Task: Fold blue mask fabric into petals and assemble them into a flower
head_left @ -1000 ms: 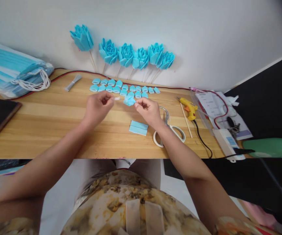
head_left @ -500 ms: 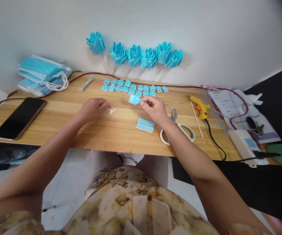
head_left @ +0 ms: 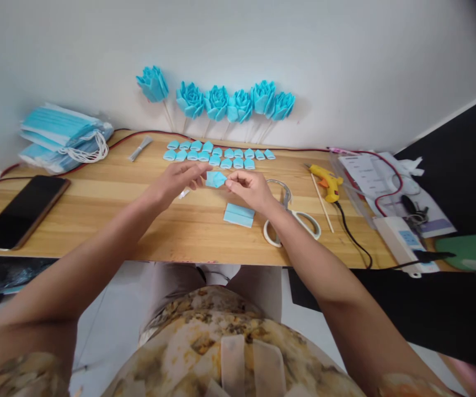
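A small folded light-blue petal [head_left: 215, 179], with a square left end and a point at the right, is held up over the table between my hands. My right hand [head_left: 251, 189] pinches its pointed tip between thumb and fingers. At the other end, my left hand [head_left: 183, 178] has its bent fingers closed on the petal's left edge. Below my left fingers lies a white scrap [head_left: 183, 193], partly covered. A flat blue rectangle [head_left: 239, 215] with a fold line rests nearer the table edge. Scissors [head_left: 293, 218] with white handles lie partly under my right wrist.
Rows of finished petals [head_left: 192, 155] lie behind my hands. Several blue flowers [head_left: 217, 102] on sticks lean on the wall. Masks [head_left: 66, 135] and a phone [head_left: 22, 211] sit left. A glue gun [head_left: 326, 182], a stick [head_left: 322, 203] and a power strip [head_left: 405, 242] lie right.
My left hand has left the white scrap, moved right and closed on the petal's left edge. My right hand has kept its pinch on the tip. The view has shifted slightly.
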A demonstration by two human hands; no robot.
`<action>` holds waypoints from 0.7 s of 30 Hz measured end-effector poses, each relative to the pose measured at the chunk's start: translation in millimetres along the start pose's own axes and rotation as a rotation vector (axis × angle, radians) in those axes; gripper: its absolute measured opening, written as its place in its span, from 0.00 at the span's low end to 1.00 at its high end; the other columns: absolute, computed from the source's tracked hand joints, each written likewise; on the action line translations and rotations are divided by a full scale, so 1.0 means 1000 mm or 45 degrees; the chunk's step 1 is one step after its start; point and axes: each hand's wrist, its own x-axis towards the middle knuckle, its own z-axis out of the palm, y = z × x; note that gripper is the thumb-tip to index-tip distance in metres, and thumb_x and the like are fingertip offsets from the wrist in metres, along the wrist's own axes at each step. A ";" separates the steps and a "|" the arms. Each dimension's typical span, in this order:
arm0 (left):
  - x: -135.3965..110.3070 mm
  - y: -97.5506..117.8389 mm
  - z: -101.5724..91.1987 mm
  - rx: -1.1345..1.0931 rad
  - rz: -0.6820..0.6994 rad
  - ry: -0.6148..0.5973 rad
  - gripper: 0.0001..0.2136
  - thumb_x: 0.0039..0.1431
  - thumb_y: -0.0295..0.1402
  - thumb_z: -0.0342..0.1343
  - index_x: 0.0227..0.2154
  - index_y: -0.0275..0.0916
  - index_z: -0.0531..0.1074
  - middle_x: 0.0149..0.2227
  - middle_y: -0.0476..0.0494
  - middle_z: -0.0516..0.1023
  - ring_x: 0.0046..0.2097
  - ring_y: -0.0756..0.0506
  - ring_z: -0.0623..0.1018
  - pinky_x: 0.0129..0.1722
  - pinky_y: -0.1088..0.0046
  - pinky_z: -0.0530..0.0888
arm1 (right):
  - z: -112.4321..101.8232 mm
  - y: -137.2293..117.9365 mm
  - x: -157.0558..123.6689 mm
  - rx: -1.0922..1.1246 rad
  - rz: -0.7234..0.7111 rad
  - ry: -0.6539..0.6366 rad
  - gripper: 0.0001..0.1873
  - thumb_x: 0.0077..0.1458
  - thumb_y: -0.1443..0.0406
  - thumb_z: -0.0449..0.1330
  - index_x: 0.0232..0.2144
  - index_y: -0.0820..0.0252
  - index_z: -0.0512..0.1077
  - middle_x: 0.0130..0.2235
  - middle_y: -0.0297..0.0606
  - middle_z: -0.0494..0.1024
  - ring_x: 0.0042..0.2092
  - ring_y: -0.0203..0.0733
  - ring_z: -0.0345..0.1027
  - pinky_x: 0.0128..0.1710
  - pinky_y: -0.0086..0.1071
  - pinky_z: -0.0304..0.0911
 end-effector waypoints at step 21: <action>0.014 0.019 0.026 -0.165 -0.042 0.224 0.07 0.52 0.34 0.61 0.23 0.38 0.74 0.19 0.51 0.71 0.23 0.52 0.68 0.26 0.76 0.66 | -0.002 0.004 0.001 0.387 0.060 -0.025 0.14 0.58 0.54 0.61 0.34 0.58 0.78 0.30 0.33 0.77 0.31 0.33 0.66 0.34 0.29 0.63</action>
